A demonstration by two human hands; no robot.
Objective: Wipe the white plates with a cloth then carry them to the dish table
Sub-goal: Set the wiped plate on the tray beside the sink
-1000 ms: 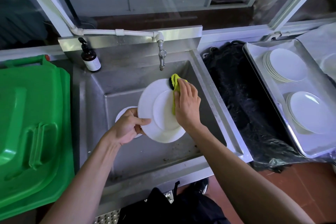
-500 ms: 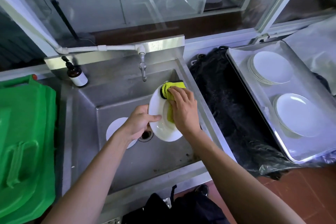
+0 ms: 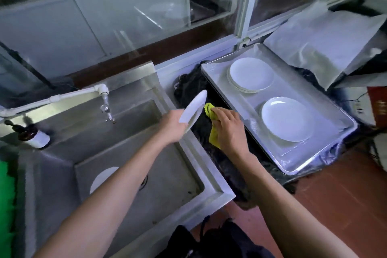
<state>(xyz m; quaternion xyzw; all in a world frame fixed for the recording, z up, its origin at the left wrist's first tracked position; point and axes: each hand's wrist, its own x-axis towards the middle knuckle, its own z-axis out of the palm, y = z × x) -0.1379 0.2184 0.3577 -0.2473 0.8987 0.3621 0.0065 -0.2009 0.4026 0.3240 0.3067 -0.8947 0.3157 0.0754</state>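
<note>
- Over the right rim of the sink [image 3: 209,176], the white plate [image 3: 193,109] was held nearly edge-on and tilted, its upper rim toward the tray.
- The left hand [image 3: 171,125] was clamped on the plate's lower edge; which fingers lay behind it could not be made out.
- The right hand [image 3: 228,130] was closed around a yellow cloth [image 3: 212,130], just beside the plate; whether cloth and plate touched could not be told through the blur.
- The two hands were near one another but apart, each with its own thing.
- The plate looked stiff, glazed and breakable, probably light enough for one hand. If damp it would be slippery, so a hold with the thumb on the face and fingers under the rim seemed safest, with no knock against the steel edge.
- The cloth was soft and bunched, and would handle easily.
- In the sink basin another plate [image 3: 102,178] lay flat near the drain, partly hidden by the left forearm; it appeared not yet wiped.
- To the right, a metal tray [image 3: 326,94] held a stack of plates [image 3: 250,74] at the far end and a second pile [image 3: 288,119] nearer, both lying flat.
- Between sink and tray lay a dark bag [image 3: 188,90] or sheet.
- A tap [image 3: 105,107] stood over the basin, and a brown bottle [image 3: 33,137] sat on the ledge at the left.
- Judging by this, the held plate seemed about ready to go to the tray.
</note>
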